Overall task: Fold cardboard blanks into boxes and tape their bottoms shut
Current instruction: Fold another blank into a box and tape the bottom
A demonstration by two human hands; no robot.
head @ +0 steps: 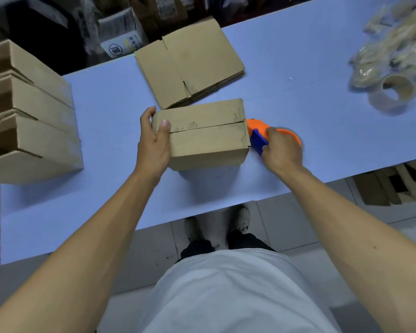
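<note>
A folded cardboard box stands on the blue table with its two bottom flaps closed and the seam facing up. My left hand grips the box's left end, thumb on top by the seam. My right hand holds an orange and blue tape dispenser against the box's right end, at the seam. A stack of flat cardboard blanks lies just behind the box.
Three folded boxes lie side by side at the table's left end. Used tape cores and crumpled tape sit at the far right. More cardboard lies on the floor under the right side. The table's near edge runs above my shoes.
</note>
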